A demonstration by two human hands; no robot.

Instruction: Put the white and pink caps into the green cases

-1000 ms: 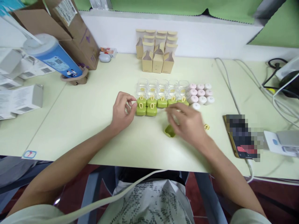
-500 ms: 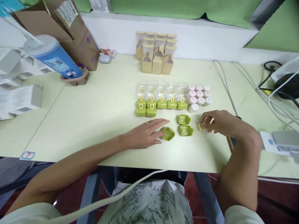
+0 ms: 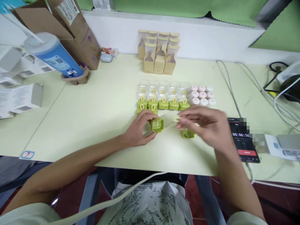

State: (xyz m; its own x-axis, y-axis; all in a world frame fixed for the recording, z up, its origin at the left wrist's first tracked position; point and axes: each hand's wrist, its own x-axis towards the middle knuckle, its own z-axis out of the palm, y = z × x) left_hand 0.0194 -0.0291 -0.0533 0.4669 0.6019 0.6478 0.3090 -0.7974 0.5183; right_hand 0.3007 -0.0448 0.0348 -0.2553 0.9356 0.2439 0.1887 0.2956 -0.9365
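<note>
My left hand [image 3: 138, 131] is closed around a small green case piece [image 3: 157, 124], lifted just off the table. My right hand [image 3: 206, 125], blurred by motion, pinches a small yellow loop piece [image 3: 177, 119] close to the green piece. Another green case piece [image 3: 187, 133] lies on the table under my right hand. Behind them stand rows of green cases with yellow loops [image 3: 163, 103], clear plastic boxes [image 3: 164, 89] and pink and white round pieces [image 3: 202, 95].
Small beige cartons [image 3: 158, 51] stand at the back. A phone showing a timer [image 3: 243, 139] lies to the right, next to cables [image 3: 236, 90]. At the left are a blue-and-white tube [image 3: 51, 54], a brown cardboard box [image 3: 70, 28] and paper boxes [image 3: 21, 98].
My left hand picked up a green piece from the table and raised it. My right hand took the yellow loop piece and moved left toward it. The phone is uncovered.
</note>
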